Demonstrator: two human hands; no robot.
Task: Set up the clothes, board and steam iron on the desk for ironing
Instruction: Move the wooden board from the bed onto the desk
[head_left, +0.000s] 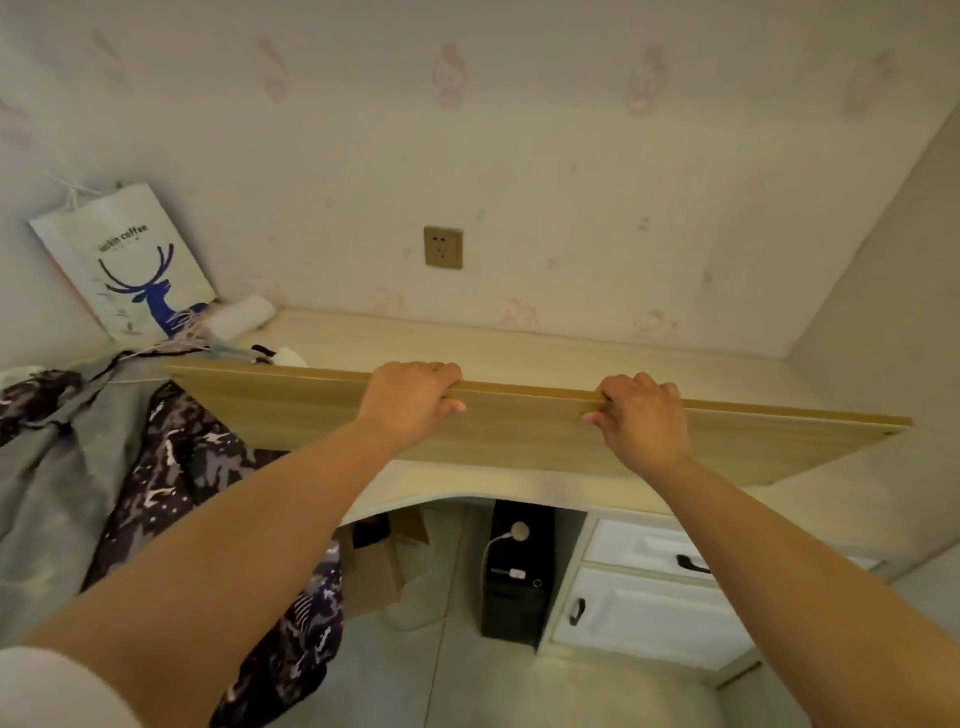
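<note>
A long light wooden board (519, 431) stands tilted on its long edge across the pale desk (545, 348). My left hand (413, 397) grips its top edge near the middle. My right hand (641, 415) grips the same edge further right. Both thumbs press on the near face. Clothes in a dark patterned fabric and grey cloth (171, 467) lie heaped on the desk's left end and hang over its front. No steam iron shows in the view.
A white paper bag with a blue deer (130, 265) leans on the wall at the back left, a white roll (241, 314) beside it. A wall socket (443, 247) sits above the desk. Under the desk stand a black computer tower (514, 571) and white drawers (649, 597).
</note>
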